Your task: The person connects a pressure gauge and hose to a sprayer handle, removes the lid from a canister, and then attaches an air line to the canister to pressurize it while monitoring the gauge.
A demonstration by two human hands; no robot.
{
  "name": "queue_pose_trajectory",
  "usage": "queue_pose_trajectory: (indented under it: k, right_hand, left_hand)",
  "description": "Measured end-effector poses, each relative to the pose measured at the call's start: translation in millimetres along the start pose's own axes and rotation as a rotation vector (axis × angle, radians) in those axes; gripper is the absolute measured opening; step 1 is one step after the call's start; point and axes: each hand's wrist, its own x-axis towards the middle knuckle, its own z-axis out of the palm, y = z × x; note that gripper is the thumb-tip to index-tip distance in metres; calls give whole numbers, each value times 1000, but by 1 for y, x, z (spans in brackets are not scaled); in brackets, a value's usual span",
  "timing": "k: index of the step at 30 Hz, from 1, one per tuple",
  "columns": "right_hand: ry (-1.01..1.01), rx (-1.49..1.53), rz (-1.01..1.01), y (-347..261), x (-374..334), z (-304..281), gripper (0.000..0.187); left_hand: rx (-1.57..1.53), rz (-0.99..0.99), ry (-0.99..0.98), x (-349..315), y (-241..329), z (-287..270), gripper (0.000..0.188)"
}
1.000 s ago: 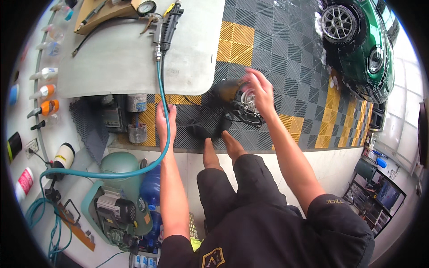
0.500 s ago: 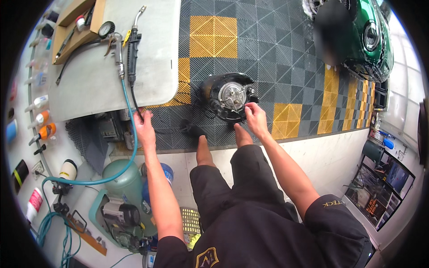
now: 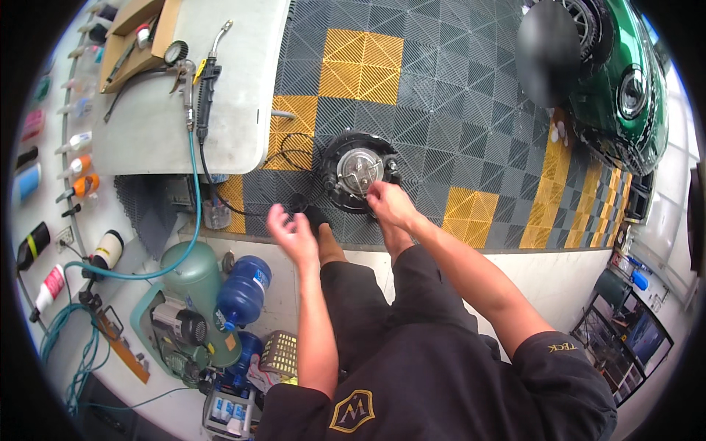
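In front of my feet stands a round black machine (image 3: 328, 162) with a silver metal lid (image 3: 359, 168) carrying small fittings. My right hand (image 3: 390, 203) is closed at the lid's near right edge, fingertips bent down. What they grip there, if anything, is hidden. Left of the machine, my left hand (image 3: 294, 234) hovers with fingers apart and nothing in it. A thin black hose (image 3: 208, 167) runs down from a spray wand (image 3: 209, 81) on the table and across the floor towards the machine.
At the left, a pale table (image 3: 235, 125) holds an air gun with a gauge (image 3: 176, 53) and an open cardboard box (image 3: 160, 42). A green compressor tank (image 3: 190, 275) and a blue water jug (image 3: 243, 285) stand nearer. A green car (image 3: 624, 140) is at the far right.
My left hand has let go of the black hose by the table and moved right. My right hand has shifted left, onto the lid's edge. The view has shifted slightly.
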Motion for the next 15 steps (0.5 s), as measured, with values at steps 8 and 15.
queue_pose_trajectory:
  k: [8,15]
  right_hand:
    - [-14,-122,-122,15,-19,35,31]
    - [-76,-224,-174,12,-33,42,45]
  left_hand:
    - [138,-48,-257,-25,-5,80,64]
    - [332,-138,-428,-7,15,78,87]
